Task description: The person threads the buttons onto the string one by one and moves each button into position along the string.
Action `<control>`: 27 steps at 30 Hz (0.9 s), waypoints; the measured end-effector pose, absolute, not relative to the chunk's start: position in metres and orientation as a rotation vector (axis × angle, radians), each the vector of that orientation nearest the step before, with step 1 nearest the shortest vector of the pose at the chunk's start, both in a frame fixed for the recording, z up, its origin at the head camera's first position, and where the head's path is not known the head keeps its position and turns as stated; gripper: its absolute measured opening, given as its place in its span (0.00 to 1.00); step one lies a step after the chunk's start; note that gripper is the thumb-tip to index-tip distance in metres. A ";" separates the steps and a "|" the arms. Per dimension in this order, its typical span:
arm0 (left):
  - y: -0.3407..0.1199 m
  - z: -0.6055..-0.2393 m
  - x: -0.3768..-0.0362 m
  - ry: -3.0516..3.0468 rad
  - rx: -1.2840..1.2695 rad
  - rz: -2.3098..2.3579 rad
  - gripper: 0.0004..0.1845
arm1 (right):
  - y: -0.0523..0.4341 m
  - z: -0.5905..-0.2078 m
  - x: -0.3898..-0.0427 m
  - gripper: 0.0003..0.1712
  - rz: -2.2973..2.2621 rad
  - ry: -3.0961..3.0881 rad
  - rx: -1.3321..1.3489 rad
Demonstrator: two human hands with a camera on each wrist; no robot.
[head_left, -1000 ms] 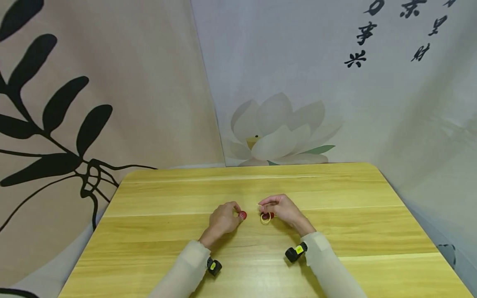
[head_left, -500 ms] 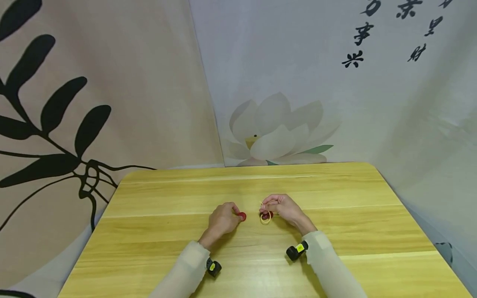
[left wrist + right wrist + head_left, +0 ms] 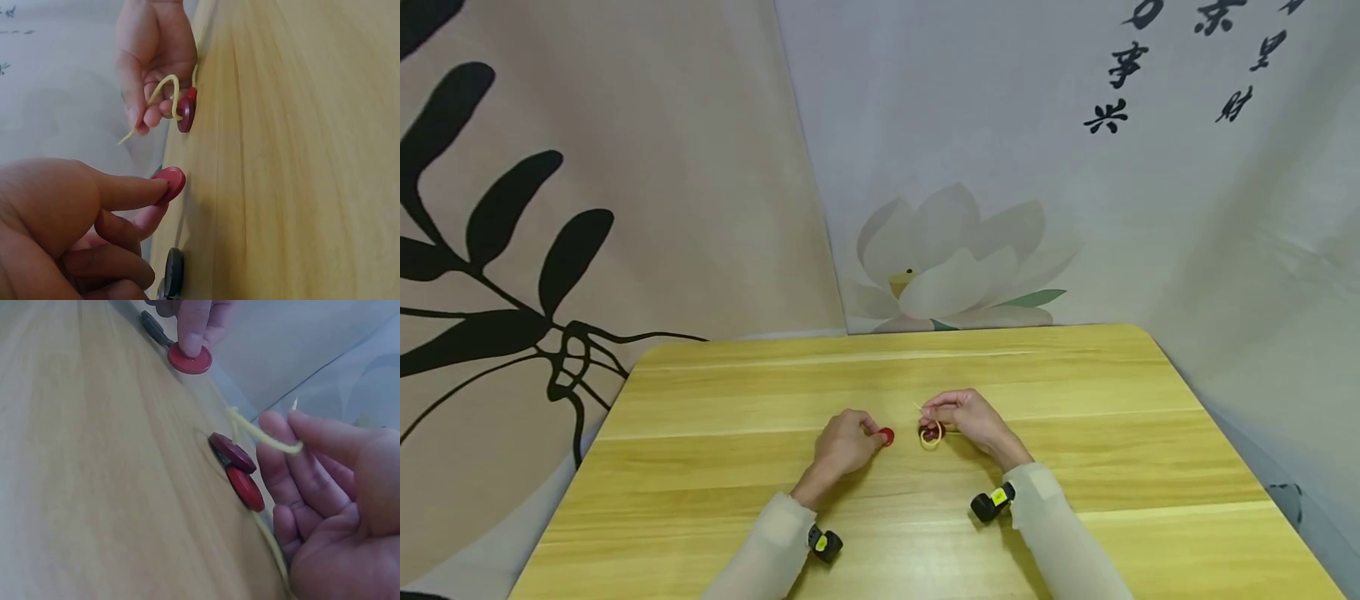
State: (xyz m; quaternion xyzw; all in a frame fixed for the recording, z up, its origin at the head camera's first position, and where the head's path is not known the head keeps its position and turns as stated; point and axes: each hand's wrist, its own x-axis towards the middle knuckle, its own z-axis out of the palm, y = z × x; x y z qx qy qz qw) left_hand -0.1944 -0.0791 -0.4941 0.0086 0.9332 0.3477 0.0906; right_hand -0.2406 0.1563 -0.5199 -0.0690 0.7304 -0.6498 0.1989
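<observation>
My left hand (image 3: 847, 442) pinches a round red button (image 3: 170, 184) by its edge between thumb and finger, just above the table. A short gap away, my right hand (image 3: 966, 417) pinches a yellow cord (image 3: 262, 434) close to its end, and the tip sticks out beyond the fingers. The cord bends in a loop down to a dark red button (image 3: 232, 452). Against that one leans a brighter red button (image 3: 245, 488), with more cord trailing from it under the right hand. Both of these buttons appear strung on the cord.
Near the left hand lies a dark button (image 3: 174, 273), with another piece partly hidden beside it. The wooden table (image 3: 880, 533) ends at a far edge before a hanging cloth (image 3: 985, 125) with a printed lotus. A black camera (image 3: 992, 503) sits on the right wrist.
The cord's tip swings slightly and now points left from the right fingers. The red button in the left hand tilts a little. Both hands stay almost in place while the view shifts slightly.
</observation>
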 end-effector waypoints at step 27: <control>-0.090 -0.485 -0.191 2.746 -0.028 1.391 0.06 | 0.152 -0.521 -0.239 0.15 -1.853 2.036 -0.210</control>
